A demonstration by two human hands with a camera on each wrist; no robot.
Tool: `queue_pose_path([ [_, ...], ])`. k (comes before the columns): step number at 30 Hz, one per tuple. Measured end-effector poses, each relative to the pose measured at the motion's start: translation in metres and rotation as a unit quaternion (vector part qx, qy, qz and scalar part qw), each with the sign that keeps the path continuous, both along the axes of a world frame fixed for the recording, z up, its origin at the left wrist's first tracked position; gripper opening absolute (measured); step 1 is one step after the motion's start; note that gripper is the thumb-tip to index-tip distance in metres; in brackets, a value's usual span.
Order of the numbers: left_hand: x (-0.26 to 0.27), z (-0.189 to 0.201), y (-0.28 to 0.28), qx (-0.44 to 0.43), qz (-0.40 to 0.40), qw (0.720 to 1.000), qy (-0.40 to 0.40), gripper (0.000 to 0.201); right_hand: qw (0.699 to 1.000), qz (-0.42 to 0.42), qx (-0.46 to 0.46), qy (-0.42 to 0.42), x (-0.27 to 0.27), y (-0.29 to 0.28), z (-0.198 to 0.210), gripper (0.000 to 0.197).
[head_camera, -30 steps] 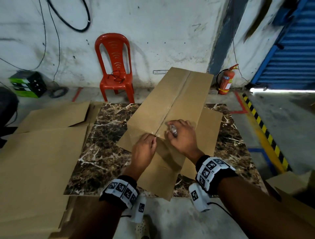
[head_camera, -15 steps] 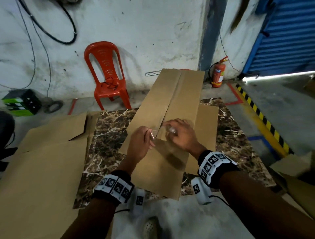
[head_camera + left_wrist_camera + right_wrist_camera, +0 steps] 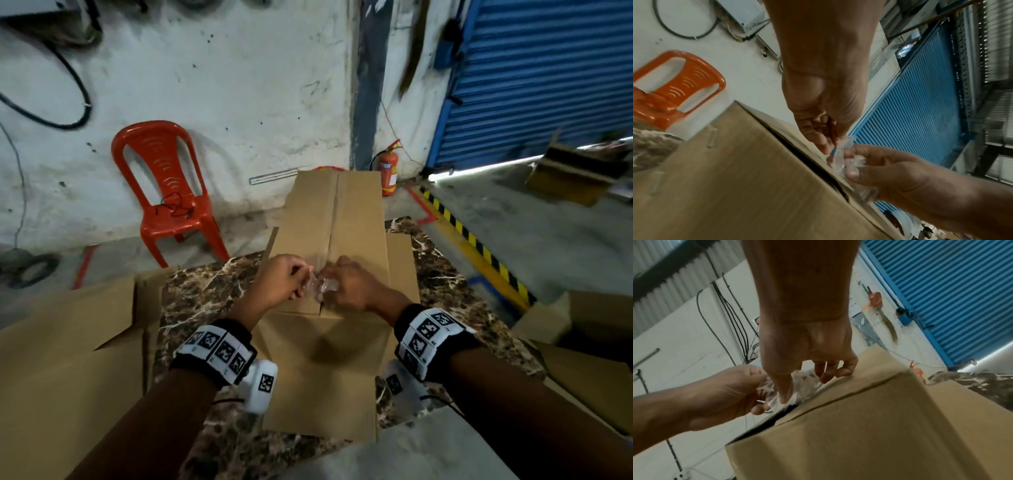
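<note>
The left hand [image 3: 277, 284] and right hand [image 3: 352, 291] both pinch crumpled clear tape [image 3: 320, 286] just above the flattened cardboard box [image 3: 356, 219] seam on the desk [image 3: 198, 308]; the peeling looks partway done, with the strip apparently not yet free.

The box [image 3: 329, 240] lies on the desk [image 3: 205, 301], chair [image 3: 178, 216] at ten o'clock, extinguisher [image 3: 388, 171] at one, cardboard [image 3: 68, 342] at nine.
</note>
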State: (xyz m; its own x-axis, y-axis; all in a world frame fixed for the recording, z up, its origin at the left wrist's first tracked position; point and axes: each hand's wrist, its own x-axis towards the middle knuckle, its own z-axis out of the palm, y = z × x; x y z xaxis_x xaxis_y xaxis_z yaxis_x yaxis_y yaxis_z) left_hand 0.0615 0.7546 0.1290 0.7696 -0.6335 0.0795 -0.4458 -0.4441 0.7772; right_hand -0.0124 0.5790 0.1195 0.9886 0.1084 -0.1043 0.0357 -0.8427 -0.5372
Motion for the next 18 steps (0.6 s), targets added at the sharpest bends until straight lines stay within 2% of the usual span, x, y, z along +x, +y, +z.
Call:
queue_pose_path([
  [2, 0.014, -0.004, -0.003, -0.016, 0.019, 0.999, 0.026, 0.026, 0.999, -0.026, 0.017, -0.009, 0.004, 0.003, -0.001, 0.057],
  [4, 0.029, -0.006, -0.003, -0.056, 0.054, 0.994, 0.071, 0.026, 0.993, -0.091, 0.058, -0.047, 0.004, 0.001, -0.004, 0.048],
  [5, 0.037, -0.007, -0.002, -0.069, 0.058, 0.994, 0.059, 0.025, 0.984, -0.141, 0.088, -0.07, 0.004, -0.002, -0.008, 0.035],
  [7, 0.054, -0.006, 0.001, 0.008, 0.021, 0.999, -0.036, 0.01, 0.938, -0.271, 0.19, -0.106, 0.004, -0.008, -0.008, 0.014],
  [8, 0.059, -0.005, 0.002, 0.088, -0.018, 0.993, -0.078, 0.024, 0.903, -0.323, 0.263, -0.108, 0.005, -0.01, -0.006, 0.014],
  [10, 0.063, -0.008, 0.004, 0.217, -0.084, 0.968, -0.089, 0.065, 0.838, -0.378, 0.383, -0.09, 0.006, -0.01, -0.004, 0.01],
  [12, 0.064, -0.009, 0.006, 0.258, -0.105, 0.956, -0.094, 0.081, 0.818, -0.389, 0.416, -0.078, 0.011, -0.01, -0.003, 0.022],
  [13, 0.067, -0.01, 0.006, 0.263, -0.116, 0.952, -0.104, 0.083, 0.828, -0.388, 0.396, -0.087, 0.014, -0.01, -0.003, 0.032],
  [15, 0.075, -0.005, 0.007, 0.286, -0.14, 0.942, -0.111, 0.087, 0.883, -0.353, 0.288, -0.111, 0.02, -0.011, 0.0, 0.049],
  [16, 0.082, -0.003, 0.007, 0.296, -0.15, 0.938, -0.105, 0.089, 0.91, -0.324, 0.231, -0.117, 0.024, -0.011, 0.001, 0.05],
  [18, 0.095, 0.001, 0.006, 0.32, -0.161, 0.928, -0.105, 0.097, 0.942, -0.275, 0.168, -0.097, 0.033, -0.013, 0.002, 0.037],
])
